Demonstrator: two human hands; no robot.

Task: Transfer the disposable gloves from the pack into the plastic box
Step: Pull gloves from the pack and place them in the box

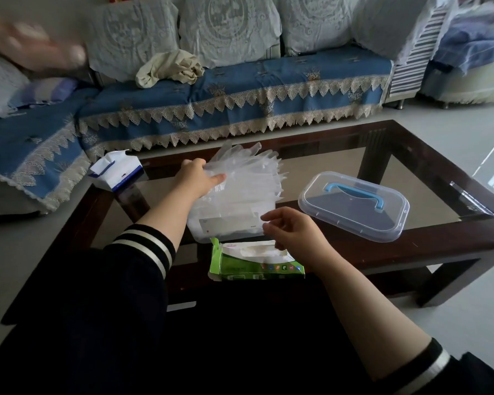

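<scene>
Landmark: the box point(225, 223), a clear plastic tub on the glass table point(339, 166), near the table's front edge.
Gloves: a thick stack of clear gloves point(245, 178) stands out of the box, its lower end inside the tub, its finger ends fanned up and away toward the sofa point(240, 89).
Left hand: the left hand point(200, 178) is above the box's left side, thumb on top of the stack and fingers spread flat against its face, so it grasps the gloves.
Right hand: the right hand point(288, 226) hovers at the box's right front corner, fingers loosely curled; whether the fingertips pinch a glove edge I cannot tell.
Pack: the green pack point(254, 260) lies just in front of the box, at the table's front edge, its top torn open with white showing inside.
Lid: the clear lid point(354, 206) with a blue handle lies flat on the glass to the right of the box, apart from it.
Tissues: a white and blue tissue pack point(116, 172) sits to the left of the box, at the table's far left corner.
Cloth: a crumpled cream cloth point(168, 68) lies on the sofa seat, well behind the box.
</scene>
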